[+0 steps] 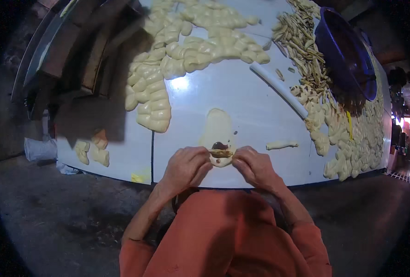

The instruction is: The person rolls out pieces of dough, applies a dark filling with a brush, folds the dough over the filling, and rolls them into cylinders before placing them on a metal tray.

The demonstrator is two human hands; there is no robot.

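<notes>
A flattened oval of pale dough (219,121) lies on the white table in front of me. Across its near end sits a brownish-yellow strip of filling (221,153), with dark brown sauce (220,145) beside it and a few drops around. My left hand (184,166) is closed at the strip's left end, fingertips pinched together. At the other end my right hand (256,167) pinches in the same way. Fingers partly hide both ends, and whether they also grip the dough edge is unclear. One rolled dough piece (282,145) lies to the right of my right hand.
Many dough pieces (154,108) cover the table's far left and middle. A white rolling rod (279,90) lies at right, beside a heap of filling strips (302,46) and a blue tub (346,55). More dough (359,138) spreads far right. Wooden boards (71,51) stand at left.
</notes>
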